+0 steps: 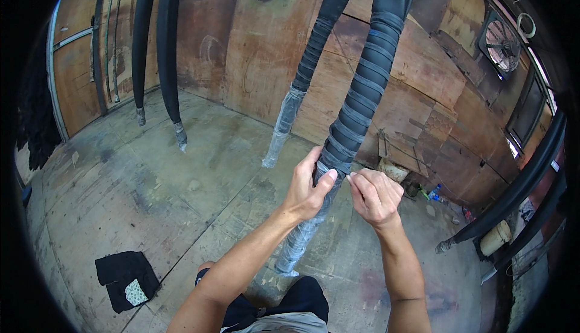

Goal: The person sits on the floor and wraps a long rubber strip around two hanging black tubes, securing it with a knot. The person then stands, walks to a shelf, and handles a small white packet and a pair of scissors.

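Your left hand [308,191] is clenched round the hanging wrapped hose [356,109]; your right hand [376,195] pinches the wrap's edge beside it; the hose looks heavy, rubbery and slick, so grasp above the plastic-covered end.

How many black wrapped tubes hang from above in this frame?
4. Two thin ones hang at the far left, one in the middle, and the thick one gripped by the left hand, right hand beside it. More lean at right.
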The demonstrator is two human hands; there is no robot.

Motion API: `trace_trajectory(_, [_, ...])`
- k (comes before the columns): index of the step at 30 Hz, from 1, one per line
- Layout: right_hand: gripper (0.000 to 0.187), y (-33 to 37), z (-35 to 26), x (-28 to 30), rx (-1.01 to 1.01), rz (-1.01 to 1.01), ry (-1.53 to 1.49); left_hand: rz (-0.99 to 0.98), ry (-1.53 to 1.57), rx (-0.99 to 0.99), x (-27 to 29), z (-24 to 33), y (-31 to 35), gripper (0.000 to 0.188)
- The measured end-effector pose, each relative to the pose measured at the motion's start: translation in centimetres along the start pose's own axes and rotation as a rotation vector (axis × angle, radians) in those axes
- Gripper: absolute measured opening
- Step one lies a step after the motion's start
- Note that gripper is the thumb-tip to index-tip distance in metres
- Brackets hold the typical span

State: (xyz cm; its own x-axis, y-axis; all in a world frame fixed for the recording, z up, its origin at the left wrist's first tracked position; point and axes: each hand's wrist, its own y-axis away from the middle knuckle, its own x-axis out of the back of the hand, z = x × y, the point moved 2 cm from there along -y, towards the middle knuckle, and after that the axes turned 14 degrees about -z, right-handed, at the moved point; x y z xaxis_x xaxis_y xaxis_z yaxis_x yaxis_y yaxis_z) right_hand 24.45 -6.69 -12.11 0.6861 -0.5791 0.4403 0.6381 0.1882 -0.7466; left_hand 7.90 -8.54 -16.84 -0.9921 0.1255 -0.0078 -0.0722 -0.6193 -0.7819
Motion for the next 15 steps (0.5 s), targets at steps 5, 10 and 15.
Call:
trace_trajectory(5, [0.025,1.3,-0.5,-0.8,-0.285,0.057,-0.246,0.031,-0.043,0.014,0.0,0.1,-0.1,0.056])
trace_trajectory(10, [0.034,2.2,-0.9,-3.1,-0.684,0.093,-0.804,0.008,-0.062,0.095,0.0,-0.1,0.0,0.061])
trace_trajectory(15, [0.043,2.1,0.1,-3.4,-0.824,0.124,-1.261,-0.033,-0.129,0.074,-0.3,-1.1,0.2,0.068])
